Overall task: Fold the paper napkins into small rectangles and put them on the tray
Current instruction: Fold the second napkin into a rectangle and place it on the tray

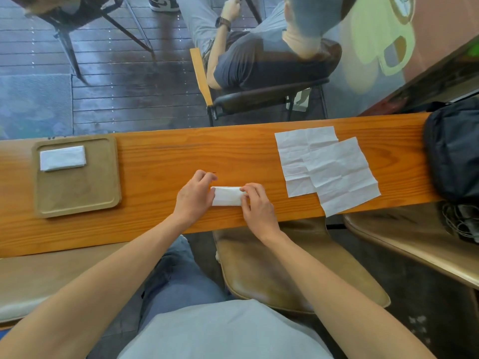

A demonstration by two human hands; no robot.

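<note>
A folded white napkin point(226, 196) lies as a narrow strip on the wooden counter point(160, 161), near its front edge. My left hand point(195, 196) grips its left end and my right hand point(255, 206) pinches its right end, fingers curled over the top fold. A tan tray point(77, 193) sits at the left of the counter with one folded napkin rectangle point(62, 158) in its far left corner. Two unfolded, creased napkins point(326, 169) lie overlapping at the right.
A dark bag point(453, 149) rests on the counter's right end. Brown stool seats point(285, 268) stand below the counter edge. Beyond the glass, a person sits on a chair point(259, 99) on a dark deck.
</note>
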